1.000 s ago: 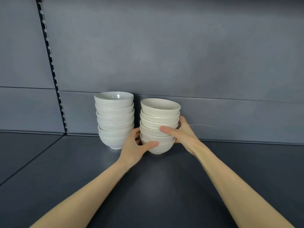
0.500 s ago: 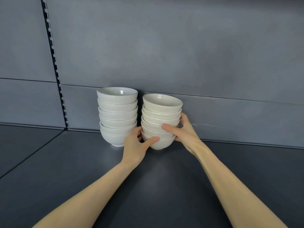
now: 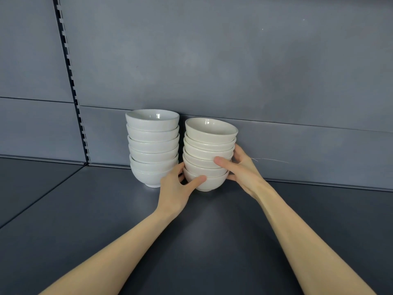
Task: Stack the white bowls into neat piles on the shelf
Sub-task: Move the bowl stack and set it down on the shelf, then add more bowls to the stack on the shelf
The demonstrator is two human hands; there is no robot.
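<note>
Right pile [image 3: 209,154]: leaning slightly; stiff glazed ceramic, probably heavy, slippery and breakable.
Left hand [image 3: 174,189]: gripping the pile's base.
Right hand [image 3: 242,170]: clasping its middle.
Hold: supporting low, both sides.

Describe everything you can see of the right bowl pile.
The right pile is about six glossy cream-white bowls, ceramic by the look, nested upright with the top bowl tilted. It stands on the dark shelf, close beside the left pile. The left hand grips its bottom bowl; the right hand grips its middle.
</note>
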